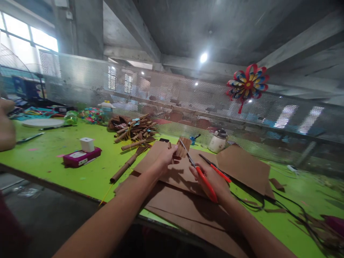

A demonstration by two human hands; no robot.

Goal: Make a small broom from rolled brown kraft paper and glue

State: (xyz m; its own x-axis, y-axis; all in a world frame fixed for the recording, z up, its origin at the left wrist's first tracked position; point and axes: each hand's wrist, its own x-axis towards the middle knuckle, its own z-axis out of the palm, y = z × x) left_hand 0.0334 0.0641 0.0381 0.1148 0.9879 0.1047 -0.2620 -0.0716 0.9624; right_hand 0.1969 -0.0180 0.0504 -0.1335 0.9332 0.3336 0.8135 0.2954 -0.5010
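My left hand (166, 157) is closed on a small folded piece of brown paper (182, 147), held above brown paper sheets (174, 200) on the green table (53, 157). My right hand (208, 177) grips red-handled scissors (205, 182); their blades (186, 152) point up and left and meet the held paper. A second pair of red-handled scissors (219, 171) lies on the sheets just right of my right hand.
A pile of rolled brown paper sticks (134, 130) lies at the back, with one loose roll (126, 166) nearer. A magenta box with a white cube (82, 154) sits left. A white jar (217, 141), black cords (268, 204), a pinwheel (247, 84) and a mesh screen (161, 96) are behind.
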